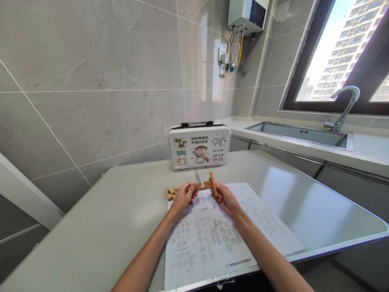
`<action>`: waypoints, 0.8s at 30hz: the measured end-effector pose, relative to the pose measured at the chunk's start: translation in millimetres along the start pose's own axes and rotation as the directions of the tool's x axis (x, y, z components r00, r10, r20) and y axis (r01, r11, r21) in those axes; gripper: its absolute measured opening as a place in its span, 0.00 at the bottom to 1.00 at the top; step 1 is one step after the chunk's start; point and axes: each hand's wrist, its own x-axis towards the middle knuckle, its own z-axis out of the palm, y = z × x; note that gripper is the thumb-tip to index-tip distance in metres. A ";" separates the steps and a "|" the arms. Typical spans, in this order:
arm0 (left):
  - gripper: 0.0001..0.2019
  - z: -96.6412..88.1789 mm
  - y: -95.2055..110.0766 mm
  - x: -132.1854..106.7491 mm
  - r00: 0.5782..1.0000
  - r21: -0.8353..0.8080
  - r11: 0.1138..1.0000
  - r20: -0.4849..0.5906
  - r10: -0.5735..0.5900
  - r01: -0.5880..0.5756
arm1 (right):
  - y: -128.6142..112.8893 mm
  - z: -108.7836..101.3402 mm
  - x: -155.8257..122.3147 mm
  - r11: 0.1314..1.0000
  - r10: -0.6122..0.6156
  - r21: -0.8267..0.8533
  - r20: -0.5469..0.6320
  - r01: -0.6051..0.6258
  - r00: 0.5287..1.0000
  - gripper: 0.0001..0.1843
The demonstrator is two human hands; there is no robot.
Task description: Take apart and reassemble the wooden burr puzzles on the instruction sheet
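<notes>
Over the printed sheet (209, 243), my left hand (184, 196) pinches one end of a notched wooden puzzle piece (207, 185) lying sideways between both hands. My right hand (226, 200) is closed on a second wooden puzzle piece (213, 183), a bar tilted nearly upright. The bar crosses the notched piece's right end and touches it; how far they are fitted together I cannot tell. Several more notched wooden pieces (169, 194) rest just left of my left hand, partly hidden behind it.
A white cartoon-printed case (199, 150) stands at the back of the pale table (121, 227), near the tiled wall. To the right are a counter with a sink (299, 134) and a tall tap (343, 109). A water heater (247, 16) hangs above.
</notes>
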 end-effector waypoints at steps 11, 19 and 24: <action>0.24 -2.1 -3.2 2.2 0.999 0.013 1.000 -0.040 0.022 -0.022 | 1.1 -2.8 1.8 0.998 0.003 0.062 0.001 -0.003 1.000 0.15; 0.21 -4.4 -3.0 0.7 0.971 0.225 0.973 -0.220 0.095 -0.044 | 7.0 -9.4 8.3 0.986 -0.049 -0.170 -0.262 0.004 0.964 0.23; 0.16 -0.3 -5.3 -7.1 0.933 0.685 0.726 -0.223 0.281 -0.055 | 18.5 -7.7 5.4 0.813 -0.191 -0.583 -0.257 0.006 0.947 0.27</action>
